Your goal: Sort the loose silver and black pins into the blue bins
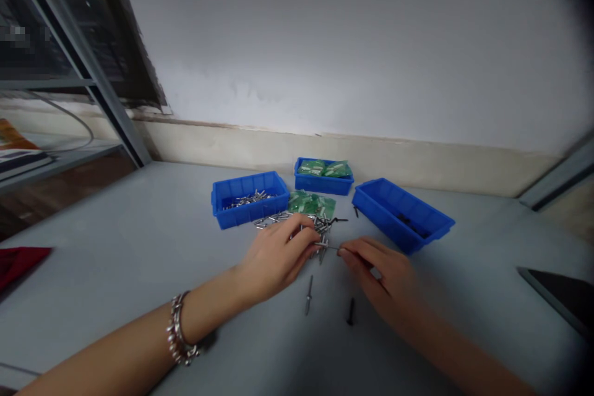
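Note:
My left hand (283, 250) is closed over the near edge of a loose pile of silver blind rivets (325, 223), pinching one blind rivet (328, 246) at its thicker end. The thin pin of that rivet points right, and its tip is between the thumb and fingers of my right hand (378, 266). In front of the hands, a single silver rivet (309, 295) lies on the table, with a black screw (351, 311) to its right. Another dark screw (341, 219) lies at the pile's right edge.
A blue bin (250, 213) with silver rivets stands behind left. At the back, another blue bin (323, 185) has green packets, and a green packet (310, 203) lies before it. The right blue bin (385, 223) contains dark screws. A dark flat object (561, 297) lies far right.

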{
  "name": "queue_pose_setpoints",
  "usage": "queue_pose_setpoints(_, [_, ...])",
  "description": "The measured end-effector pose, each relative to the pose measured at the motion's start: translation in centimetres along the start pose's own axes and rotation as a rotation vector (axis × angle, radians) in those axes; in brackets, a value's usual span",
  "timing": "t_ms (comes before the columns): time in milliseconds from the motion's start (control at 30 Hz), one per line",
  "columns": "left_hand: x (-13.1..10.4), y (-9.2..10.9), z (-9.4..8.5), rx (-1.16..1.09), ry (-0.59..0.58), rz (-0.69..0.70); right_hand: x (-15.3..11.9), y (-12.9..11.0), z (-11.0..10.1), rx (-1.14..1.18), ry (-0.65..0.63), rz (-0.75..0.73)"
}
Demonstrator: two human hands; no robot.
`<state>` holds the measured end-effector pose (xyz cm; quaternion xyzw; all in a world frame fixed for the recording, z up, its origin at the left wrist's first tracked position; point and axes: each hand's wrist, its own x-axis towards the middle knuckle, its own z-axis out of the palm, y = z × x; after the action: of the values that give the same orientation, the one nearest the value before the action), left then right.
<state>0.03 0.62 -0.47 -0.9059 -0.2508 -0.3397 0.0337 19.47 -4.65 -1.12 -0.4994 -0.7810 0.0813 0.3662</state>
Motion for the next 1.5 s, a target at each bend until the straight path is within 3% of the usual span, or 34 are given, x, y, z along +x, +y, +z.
queue_pose_setpoints(300, [0.15, 0.13, -0.11, 0.018, -0.007, -0.002, -0.13, 0.22, 0.26, 0.013, 0.020, 0.055])
queue_pose_setpoints(667, [0.07, 0.16, -0.14, 0.011, -0.014, 0.005, 0.08, 0.03, 0.11, -0.029, 0.049, -0.056])
queue_pose_setpoints(1500, [-0.03, 0.12, -0.09, -0.105, 0.001, -0.010, 0.11, -0.16, -0.10, 0.007, 0.039, -0.041])
